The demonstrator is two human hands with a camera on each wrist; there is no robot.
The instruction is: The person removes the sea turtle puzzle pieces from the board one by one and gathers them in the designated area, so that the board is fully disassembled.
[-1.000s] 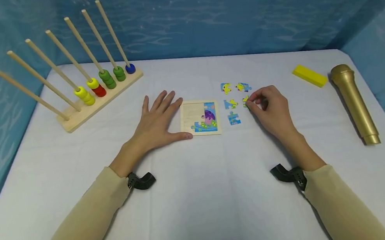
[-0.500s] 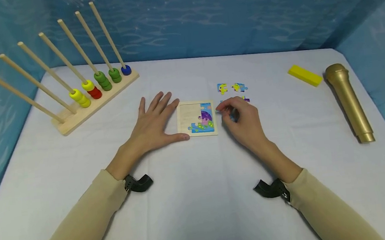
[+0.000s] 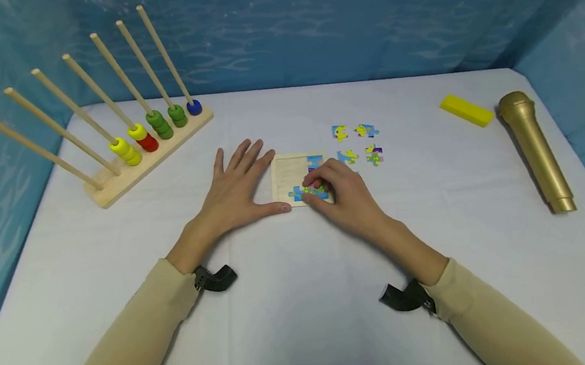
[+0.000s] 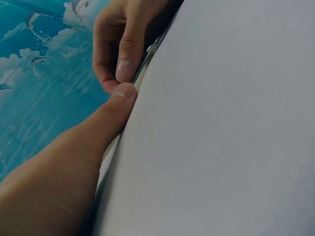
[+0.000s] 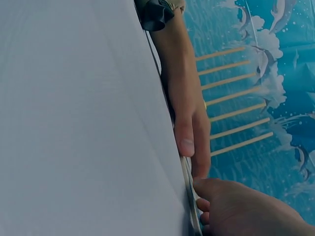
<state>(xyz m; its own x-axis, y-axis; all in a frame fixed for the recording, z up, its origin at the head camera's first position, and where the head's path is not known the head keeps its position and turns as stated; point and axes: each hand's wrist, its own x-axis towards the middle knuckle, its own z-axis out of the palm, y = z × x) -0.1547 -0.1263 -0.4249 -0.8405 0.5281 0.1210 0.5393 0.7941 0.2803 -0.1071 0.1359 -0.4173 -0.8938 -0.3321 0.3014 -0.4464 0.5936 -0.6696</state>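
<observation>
In the head view, a square wooden puzzle tray (image 3: 284,174) lies mid-table with joined picture pieces in its right and lower parts. My left hand (image 3: 234,191) rests beside it, fingers spread, thumb along its lower edge and a fingertip at its upper left corner. Over the tray's right side is my right hand (image 3: 344,195), fingers bent, thumb and index fingertips close over the lower pieces. I cannot tell whether it pinches one. Loose puzzle pieces (image 3: 374,155) lie right of the tray; one is mostly covered by the right hand. Both wrist views show the hands meeting at the tray's edge.
A wooden abacus stand (image 3: 155,152) with tall pegs and coloured rings stands at the back left. Toward the right lie a yellow block (image 3: 467,110) and a gold microphone-shaped object (image 3: 537,154). A blue curtain (image 3: 308,26) hangs behind the white table (image 3: 294,301).
My right hand has moved left from the loose pieces to over the tray, uncovering the piece it was touching. The left hand stays at the tray; the view has shifted slightly.
</observation>
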